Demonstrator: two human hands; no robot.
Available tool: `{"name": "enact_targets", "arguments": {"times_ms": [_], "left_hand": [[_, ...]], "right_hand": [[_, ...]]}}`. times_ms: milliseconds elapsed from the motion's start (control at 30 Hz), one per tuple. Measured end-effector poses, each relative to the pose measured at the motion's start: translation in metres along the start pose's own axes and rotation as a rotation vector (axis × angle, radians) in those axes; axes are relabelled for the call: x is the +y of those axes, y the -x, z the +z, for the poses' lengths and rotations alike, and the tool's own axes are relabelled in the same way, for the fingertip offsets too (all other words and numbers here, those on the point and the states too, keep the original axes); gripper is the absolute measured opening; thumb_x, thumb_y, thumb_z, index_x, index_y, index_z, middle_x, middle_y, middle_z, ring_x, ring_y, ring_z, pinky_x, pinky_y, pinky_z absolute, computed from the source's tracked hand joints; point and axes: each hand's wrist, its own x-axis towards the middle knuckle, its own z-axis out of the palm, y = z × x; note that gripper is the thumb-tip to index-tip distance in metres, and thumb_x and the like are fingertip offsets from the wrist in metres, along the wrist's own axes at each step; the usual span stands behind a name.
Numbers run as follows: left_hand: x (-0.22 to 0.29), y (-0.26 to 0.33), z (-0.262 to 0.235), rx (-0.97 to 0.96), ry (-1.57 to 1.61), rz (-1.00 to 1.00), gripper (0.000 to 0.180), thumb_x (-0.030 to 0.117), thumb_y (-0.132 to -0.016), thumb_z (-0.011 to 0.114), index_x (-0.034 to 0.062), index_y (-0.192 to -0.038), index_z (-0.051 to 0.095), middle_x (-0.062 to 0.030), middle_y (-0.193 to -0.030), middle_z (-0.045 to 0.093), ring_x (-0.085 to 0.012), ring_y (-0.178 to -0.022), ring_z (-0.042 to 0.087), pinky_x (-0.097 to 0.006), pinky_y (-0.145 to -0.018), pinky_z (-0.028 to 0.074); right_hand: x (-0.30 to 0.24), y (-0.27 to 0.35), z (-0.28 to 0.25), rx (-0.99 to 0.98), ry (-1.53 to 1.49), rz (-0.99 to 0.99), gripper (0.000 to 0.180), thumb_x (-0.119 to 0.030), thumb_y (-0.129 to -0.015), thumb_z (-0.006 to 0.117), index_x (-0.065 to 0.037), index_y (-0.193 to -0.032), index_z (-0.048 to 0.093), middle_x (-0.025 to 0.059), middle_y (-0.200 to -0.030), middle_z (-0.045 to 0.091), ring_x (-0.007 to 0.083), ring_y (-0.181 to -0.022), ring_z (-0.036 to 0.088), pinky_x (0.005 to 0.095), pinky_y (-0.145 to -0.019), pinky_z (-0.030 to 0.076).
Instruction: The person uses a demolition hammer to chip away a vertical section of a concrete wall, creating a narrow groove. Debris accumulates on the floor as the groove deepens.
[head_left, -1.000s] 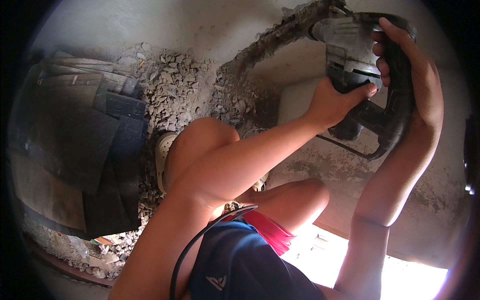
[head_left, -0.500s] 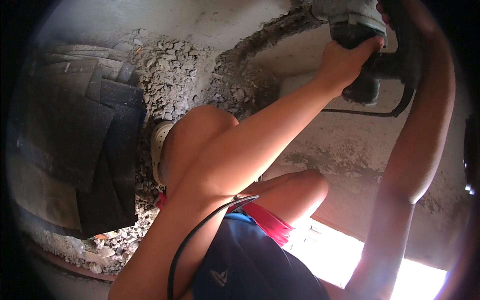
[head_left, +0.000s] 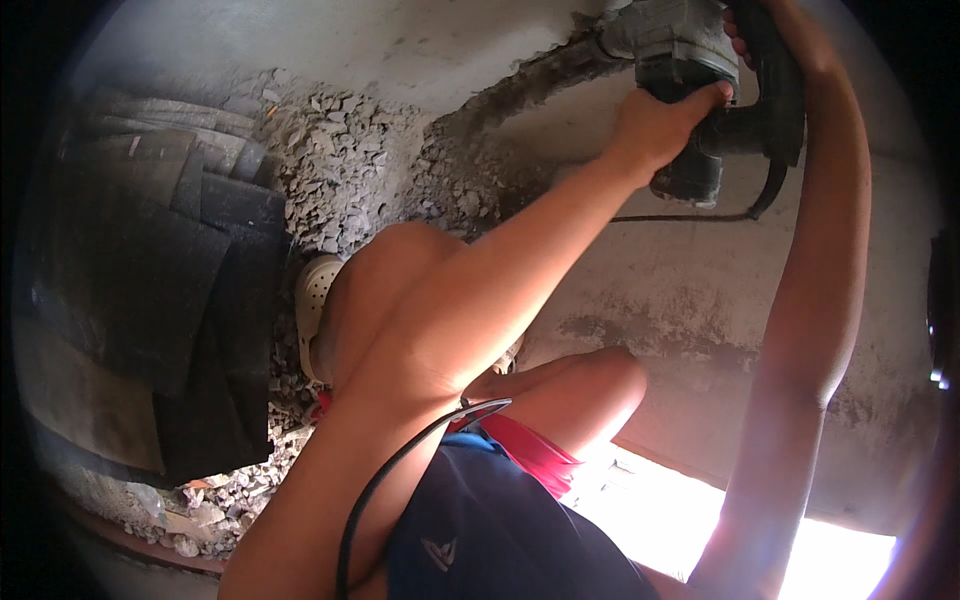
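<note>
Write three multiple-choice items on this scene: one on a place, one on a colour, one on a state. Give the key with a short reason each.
1. Where does the rubble lie?
A. on the person's lap
B. at the foot of the wall, below the channel
C. on top of the tool

2. What colour is the shoe?
A. red
B. black
C. whitish

3. How is the power tool held?
A. by both hands
B. by one hand
C. lying on the ground

Key: B, crushed stone is heaped under the cut channel; C, the perforated clog is pale; A, the left hand and the right hand both grip it.
</note>
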Motion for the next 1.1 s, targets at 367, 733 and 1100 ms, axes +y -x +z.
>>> {"name": "enact_targets", "arguments": {"times_ms": [367, 733, 1100], "left_hand": [[-0.052, 0.032, 0.006, -0.011, 0.075, 0.304, 0.041, 0.03, -0.088, 0.086, -0.0007, -0.112, 0.076, -0.0117, -0.105, 0.078, -0.0188, -0.099, 0.073, -0.034, -0.088, 0.056], [-0.043, 0.008, 0.025, 0.089, 0.003, 0.191, 0.056, 0.047, -0.08, 0.087, -0.0024, -0.104, 0.076, -0.0146, -0.098, 0.078, -0.0243, -0.092, 0.076, -0.037, -0.082, 0.058], [-0.027, 0.0, 0.019, 0.078, 0.152, 0.127, 0.053, 0.041, -0.082, 0.087, -0.0027, -0.108, 0.075, -0.0131, -0.102, 0.078, -0.0211, -0.091, 0.075, -0.036, -0.082, 0.058]], "right_hand": [[0.058, 0.056, -0.015, -0.071, -0.052, -0.115, 0.038, -0.034, -0.1, 0.067, -0.012, -0.129, 0.076, 0.0021, -0.094, 0.063, 0.0085, -0.073, 0.056, 0.0239, -0.064, 0.043], [0.007, 0.049, 0.011, 0.106, 0.031, -0.01, 0.034, -0.042, -0.095, 0.072, -0.007, -0.092, 0.071, 0.0043, -0.071, 0.064, 0.0145, -0.054, 0.056, 0.0309, -0.051, 0.044], [-0.009, 0.035, 0.019, 0.08, 0.081, -0.043, 0.038, -0.041, -0.094, 0.074, -0.004, -0.095, 0.074, 0.004, -0.071, 0.066, 0.015, -0.053, 0.056, 0.0311, -0.051, 0.047]]}}
